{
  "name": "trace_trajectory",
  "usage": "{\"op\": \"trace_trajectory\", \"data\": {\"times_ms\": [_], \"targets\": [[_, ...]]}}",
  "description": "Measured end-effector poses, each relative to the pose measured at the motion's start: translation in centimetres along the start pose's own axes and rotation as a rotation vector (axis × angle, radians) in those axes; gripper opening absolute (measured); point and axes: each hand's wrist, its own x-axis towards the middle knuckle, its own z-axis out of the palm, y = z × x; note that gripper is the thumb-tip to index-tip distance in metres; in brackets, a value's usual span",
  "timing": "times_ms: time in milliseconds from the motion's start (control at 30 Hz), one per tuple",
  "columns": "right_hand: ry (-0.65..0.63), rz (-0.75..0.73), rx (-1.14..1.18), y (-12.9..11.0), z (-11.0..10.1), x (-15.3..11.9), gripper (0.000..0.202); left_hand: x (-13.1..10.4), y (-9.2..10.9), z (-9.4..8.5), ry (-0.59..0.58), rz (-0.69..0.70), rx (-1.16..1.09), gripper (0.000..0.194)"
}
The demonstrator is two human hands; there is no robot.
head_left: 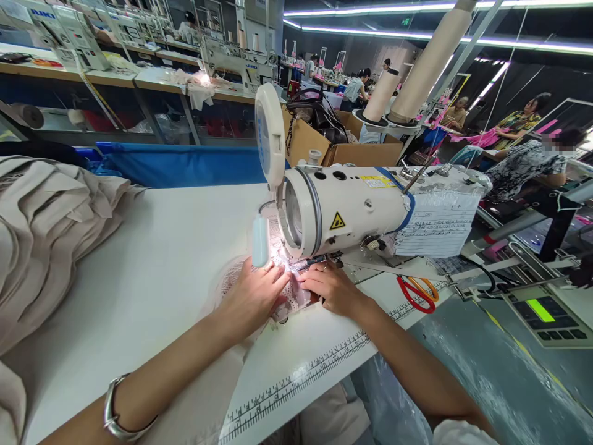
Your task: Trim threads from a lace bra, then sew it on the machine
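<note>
Pale pink lace fabric [230, 275] lies on the white sewing table, bunched under the lit needle area of a white sewing machine [352, 207]. My left hand [259, 290] presses its bent fingers onto the lace, just left of the needle area. On the other side, my right hand [332, 287] has its fingers drawn together on the lace edge beside a dark metal attachment [319, 261]. The needle and presser foot are hidden behind the machine head and my fingers. A plain beige piece of cloth [204, 386] trails from the lace beneath my left forearm.
Stacked beige fabric pieces [41, 228] fill the table's left side. Red-handled scissors [416, 295] lie right of my right hand. A printed ruler [296, 386] runs along the table's front edge. Thread cones [430, 62] and a cardboard box [306, 136] stand behind; people work farther back.
</note>
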Motion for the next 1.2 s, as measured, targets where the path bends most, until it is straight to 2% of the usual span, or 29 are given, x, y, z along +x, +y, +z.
{"op": "trace_trajectory", "data": {"times_ms": [133,233,333,433,567,733,933,1100,1200], "targets": [[-0.006,0.019,0.004,0.1,0.1,0.0,0.019,-0.1,0.2,-0.2,0.028,-0.011,0.056,0.028],[0.009,0.031,0.006,0.2,0.3,0.0,0.027,-0.1,0.5,0.0,0.06,-0.014,0.11,0.03],[0.047,0.01,0.04,0.3,0.4,-0.1,0.026,-0.1,0.7,0.8,0.048,0.136,0.04,0.026],[0.042,0.001,0.076,0.3,0.2,-0.1,0.016,-0.1,0.9,1.4,-0.033,0.235,-0.075,0.031],[0.055,-0.003,0.083,0.2,-0.2,-0.3,0.021,-0.3,0.9,1.2,-0.09,0.165,-0.148,0.044],[0.075,0.002,0.101,0.1,-0.3,-0.2,0.024,-0.3,0.7,0.9,-0.05,0.127,-0.145,0.043],[0.049,0.046,0.126,0.1,-0.4,-0.1,0.024,-0.2,-0.2,1.5,-0.028,0.107,-0.156,0.057],[-0.006,0.078,0.12,0.1,-0.5,-0.1,0.039,0.2,-1.1,1.0,-0.034,0.072,-0.188,0.046],[-0.004,0.08,0.123,0.0,-0.6,0.0,0.044,0.5,-1.7,0.9,-0.021,0.066,-0.227,0.051]]}}
